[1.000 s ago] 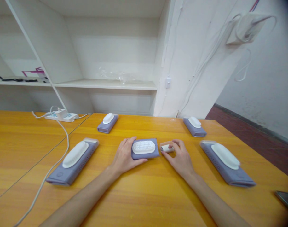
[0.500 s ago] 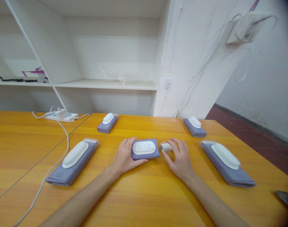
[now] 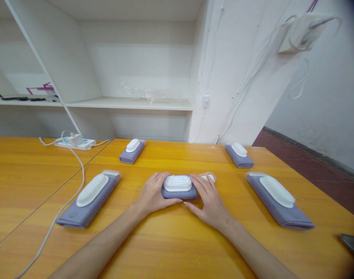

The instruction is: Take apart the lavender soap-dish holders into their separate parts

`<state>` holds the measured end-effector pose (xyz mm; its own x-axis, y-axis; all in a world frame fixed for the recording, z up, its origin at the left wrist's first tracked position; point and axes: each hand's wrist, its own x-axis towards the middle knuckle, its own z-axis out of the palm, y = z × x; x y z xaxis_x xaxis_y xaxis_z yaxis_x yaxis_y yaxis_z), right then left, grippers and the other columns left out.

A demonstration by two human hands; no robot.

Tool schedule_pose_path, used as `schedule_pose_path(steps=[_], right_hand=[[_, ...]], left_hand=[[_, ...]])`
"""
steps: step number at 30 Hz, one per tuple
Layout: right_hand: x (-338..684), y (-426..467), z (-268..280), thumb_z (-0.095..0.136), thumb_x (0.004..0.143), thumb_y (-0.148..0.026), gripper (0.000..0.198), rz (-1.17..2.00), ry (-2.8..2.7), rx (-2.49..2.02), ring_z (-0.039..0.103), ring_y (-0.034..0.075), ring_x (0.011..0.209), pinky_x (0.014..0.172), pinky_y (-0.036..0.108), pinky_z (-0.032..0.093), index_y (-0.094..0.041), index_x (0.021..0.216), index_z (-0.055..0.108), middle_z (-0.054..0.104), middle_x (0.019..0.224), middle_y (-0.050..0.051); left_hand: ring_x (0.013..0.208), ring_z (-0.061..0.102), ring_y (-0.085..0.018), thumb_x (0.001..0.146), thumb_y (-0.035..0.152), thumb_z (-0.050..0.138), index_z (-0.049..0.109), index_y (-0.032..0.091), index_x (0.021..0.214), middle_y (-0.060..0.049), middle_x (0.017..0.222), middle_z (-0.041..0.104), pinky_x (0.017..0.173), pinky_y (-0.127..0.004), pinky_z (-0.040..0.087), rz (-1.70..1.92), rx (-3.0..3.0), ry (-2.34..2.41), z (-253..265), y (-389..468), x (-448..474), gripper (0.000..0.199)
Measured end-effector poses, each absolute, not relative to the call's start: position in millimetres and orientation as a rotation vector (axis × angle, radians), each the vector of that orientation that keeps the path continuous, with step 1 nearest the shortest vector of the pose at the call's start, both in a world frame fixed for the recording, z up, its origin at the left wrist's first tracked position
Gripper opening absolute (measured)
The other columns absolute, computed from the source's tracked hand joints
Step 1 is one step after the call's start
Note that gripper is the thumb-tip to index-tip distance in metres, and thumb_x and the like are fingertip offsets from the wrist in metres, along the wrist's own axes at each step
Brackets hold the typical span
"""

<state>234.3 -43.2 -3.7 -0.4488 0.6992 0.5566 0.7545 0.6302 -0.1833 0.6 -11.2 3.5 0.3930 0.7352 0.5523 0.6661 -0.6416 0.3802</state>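
A lavender-grey case [image 3: 181, 194] lies crosswise on the table in front of me, with a white oval scrub brush [image 3: 177, 183] on top, bristles facing up. My left hand [image 3: 153, 190] is closed around the case's left end, thumb along the front edge. On the right end rest the fingers of my right hand [image 3: 209, 199], its thumb low at the front edge. A white piece with a clear rounded rim [image 3: 211, 177] shows behind my right fingers, mostly hidden by them.
Similar lavender cases with white brush-like tops lie at near left [image 3: 90, 199], near right [image 3: 280, 201], far left [image 3: 132, 151] and far right [image 3: 239, 155]. A white cable [image 3: 83, 174] runs from a power strip [image 3: 82, 145]. A dark object [image 3: 351, 245] sits at the right edge.
My right hand has moved left from the small pale rolled-looking piece onto the case's right end. The case's front side now shows more. My left hand has kept its hold.
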Motion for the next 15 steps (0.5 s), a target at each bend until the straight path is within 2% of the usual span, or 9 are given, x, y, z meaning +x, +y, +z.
schedule_pose_path(steps=[10, 15], right_hand=[[232.3, -45.8, -4.6, 0.064, 0.076, -0.047, 0.083, 0.005, -2.217, -1.164, 0.044, 0.031, 0.121, 0.105, 0.052, 0.031, -0.017, 0.143, 0.023, 0.048, 0.132, 0.015], [232.2, -47.4, -2.4, 0.068, 0.071, -0.055, 0.093, 0.03, -2.236, -1.169, 0.045, 0.032, 0.119, 0.102, 0.051, 0.034, -0.018, 0.143, 0.021, 0.049, 0.131, 0.015]], left_hand=[[0.1, 0.055, -0.027, 0.059, 0.064, 0.07, 0.046, 0.022, 0.117, -0.01, 0.108, 0.059, 0.087, -0.041, 0.046, 1.025, 2.572, 1.11, 6.0, -9.9, -1.7, 0.076], [0.105, 0.052, -0.028, 0.069, 0.053, 0.067, 0.042, 0.019, 0.122, -0.012, 0.114, 0.056, 0.092, -0.044, 0.042, 1.118, 2.579, 1.179, 7.7, -10.5, -0.2, 0.067]])
